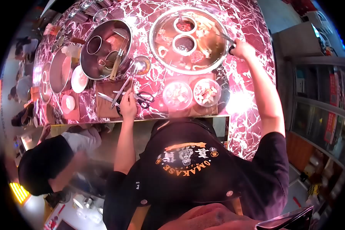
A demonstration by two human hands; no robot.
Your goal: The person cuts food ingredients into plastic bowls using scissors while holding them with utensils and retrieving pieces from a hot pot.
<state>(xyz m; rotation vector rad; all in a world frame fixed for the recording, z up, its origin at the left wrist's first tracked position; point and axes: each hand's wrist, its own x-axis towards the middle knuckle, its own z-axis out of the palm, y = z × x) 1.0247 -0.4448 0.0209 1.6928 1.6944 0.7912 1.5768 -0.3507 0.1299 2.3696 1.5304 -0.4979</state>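
Note:
My right hand (243, 50) is closed around the black handles of a pair of scissors (227, 38), whose blades point over the rim of a large round metal tray (152, 46). Broth, pale pieces and meat lie in the tray, along with a bowl of red sauce (185, 25) and a bowl of dark sauce (184, 44). My left hand (128, 104) is closed on what look like long metal tongs (122, 92), above a board (107, 109). Black-handled scissors (145, 99) lie beside that hand, partly hidden by it.
Two clear bowls of cut pieces, one (177, 96) left of the other (207, 92), stand near the counter's front edge. A deep metal pot (89, 65) with ladles is at the left. Another person (51, 163) bends below, at left.

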